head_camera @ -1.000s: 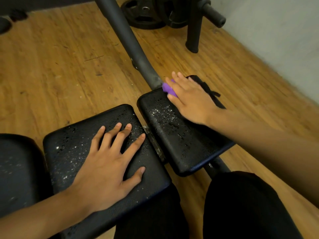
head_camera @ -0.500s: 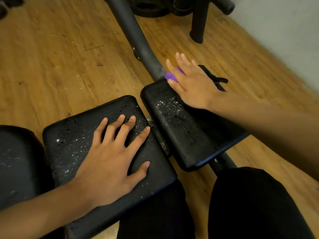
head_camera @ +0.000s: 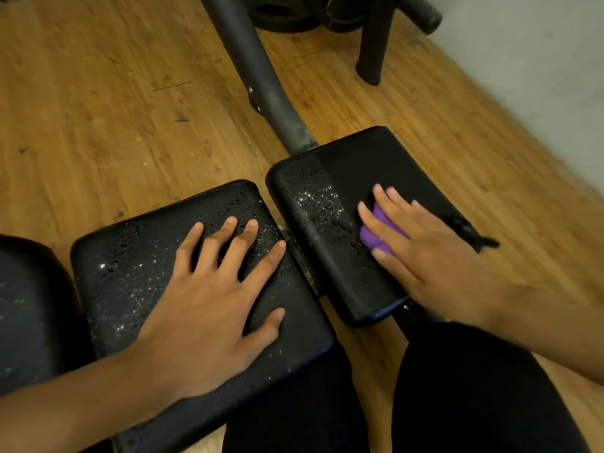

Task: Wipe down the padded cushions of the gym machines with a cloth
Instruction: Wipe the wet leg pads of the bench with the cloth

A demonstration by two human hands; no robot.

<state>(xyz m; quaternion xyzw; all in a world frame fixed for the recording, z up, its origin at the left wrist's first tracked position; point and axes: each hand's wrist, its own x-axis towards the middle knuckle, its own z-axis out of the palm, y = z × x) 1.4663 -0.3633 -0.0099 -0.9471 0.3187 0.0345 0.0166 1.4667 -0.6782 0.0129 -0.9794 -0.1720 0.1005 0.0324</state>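
Since the earlier frames, the right hand [head_camera: 425,253] has been drawn back from the far end of the right cushion [head_camera: 346,223] toward its middle, and a dry, dull band is now seen behind it along that cushion's far and right part. Largest in view is the wooden floor [head_camera: 114,109], on which a dark metal post [head_camera: 261,80] of the machine runs up and away from the cushions. Two black padded cushions lie side by side with a narrow gap between them; the left cushion [head_camera: 130,273] is speckled with droplets, and droplets remain on the left half of the right one. The wiping of the right cushion is judged to be the step in hand, roughly half done. A purple cloth [head_camera: 376,233] is pressed flat under the right palm, with the fingers spread over it and only a bunched edge showing at the thumb side. The left hand [head_camera: 212,305] is laid open and flat on the left cushion, holding nothing, apparently as a brace. Next, the cloth would need to be swept leftward across the wet strip toward the gap, with pressure kept even, before the left cushion is taken up.
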